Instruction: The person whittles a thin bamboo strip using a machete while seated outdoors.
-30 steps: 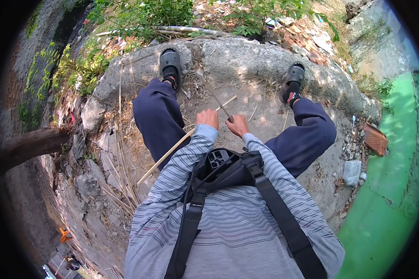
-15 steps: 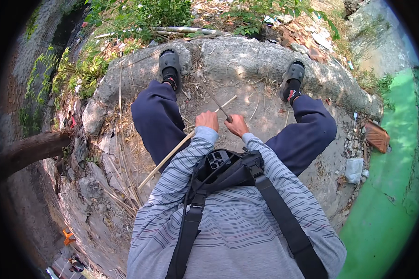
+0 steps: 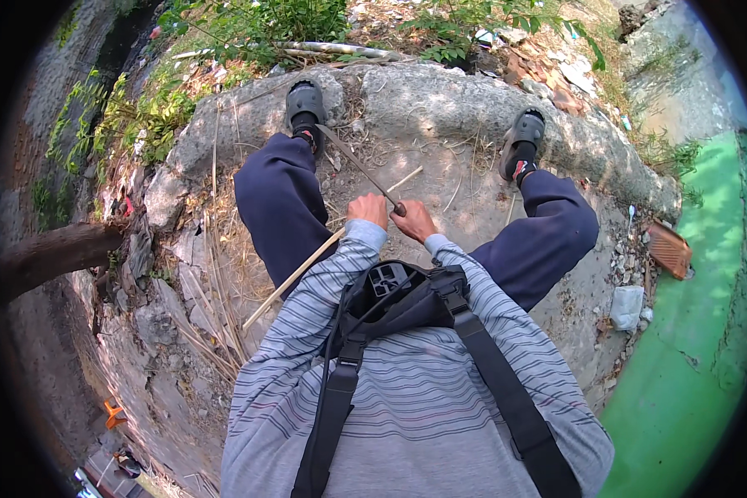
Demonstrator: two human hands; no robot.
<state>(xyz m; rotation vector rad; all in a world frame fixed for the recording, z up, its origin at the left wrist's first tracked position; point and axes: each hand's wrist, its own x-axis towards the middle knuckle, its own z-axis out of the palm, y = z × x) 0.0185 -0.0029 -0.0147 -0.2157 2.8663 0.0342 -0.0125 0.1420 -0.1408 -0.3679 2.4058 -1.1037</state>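
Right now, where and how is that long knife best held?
Probably by its dark handle, coming from the person's near right, as the right hand does: the thin blade slants away, forward and left, toward the left shoe.

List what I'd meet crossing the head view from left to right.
Thick brown wooden trunk, dark grey left clog, bare left-hand grip, bare right-hand grip, dark grey right clog, whitish boxy package, ribbed reddish-brown block.
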